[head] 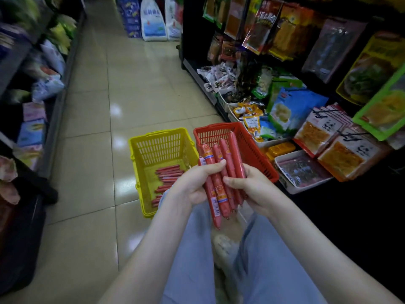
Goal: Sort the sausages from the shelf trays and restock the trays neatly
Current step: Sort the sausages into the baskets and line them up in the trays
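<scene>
I read the thin red sausage sticks (pixel 217 183) as smooth, glossy plastic film. Yellow slotted basket (pixel 162 148) and red slotted basket (pixel 254 150): moulded plastic, slight sheen. Beige floor tiles (pixel 135 95): polished, glary. Pale blue trousers (pixel 192 260): soft cloth.

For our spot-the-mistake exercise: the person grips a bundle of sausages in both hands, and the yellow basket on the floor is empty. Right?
No. The head view shows the yellow basket is not empty: loose sausages lie in it. The left hand and right hand do both grip the bundle.
</scene>
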Motion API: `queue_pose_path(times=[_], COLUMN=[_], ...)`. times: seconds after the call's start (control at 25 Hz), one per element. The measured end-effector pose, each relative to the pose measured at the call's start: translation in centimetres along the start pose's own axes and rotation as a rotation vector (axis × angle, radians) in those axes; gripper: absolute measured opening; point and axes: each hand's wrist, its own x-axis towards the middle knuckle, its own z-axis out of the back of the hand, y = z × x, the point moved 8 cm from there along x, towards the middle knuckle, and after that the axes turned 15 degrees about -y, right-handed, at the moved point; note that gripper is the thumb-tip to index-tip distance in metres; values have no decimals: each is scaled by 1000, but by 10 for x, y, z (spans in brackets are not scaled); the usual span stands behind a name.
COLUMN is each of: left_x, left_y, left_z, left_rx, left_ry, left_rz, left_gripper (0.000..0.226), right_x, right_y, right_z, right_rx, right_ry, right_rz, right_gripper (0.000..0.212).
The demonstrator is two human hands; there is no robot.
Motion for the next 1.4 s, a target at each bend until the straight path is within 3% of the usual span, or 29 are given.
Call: queue_pose_path(times=[0.32, 0.64, 0.8, 0.92, 1.16, 1.28, 1.4], left_x=[59, 154, 215, 253, 304, 314, 316], left_y=[-36, -49, -34, -13, 36, 60, 80], left_z=[33, 93, 163, 204, 279, 313, 330], left_rx=[-35, -199, -340, -406, -448, -441, -439], left_ry=[-107, -179, -339, -433, -650, -773, -863], left_rz=[59, 122, 195, 246, 335, 323, 317], left_gripper=[16, 31, 47, 30, 25, 18, 25], right_x=[76, 191, 273, 327, 387, 412, 427], right_y=[4, -44, -101, -164, -295, -341, -367], right_z=[-34, -48, -49, -58, -89, -96, -107], right_rx=[-29, -58, -98, -218, -334, -602, -1209], right_ry=[81, 95, 48, 33, 27, 106, 361], right_rz=[-103, -267, -365, -436, -593, -467, -95], right_gripper=[28, 31, 23, 22, 23, 25, 30])
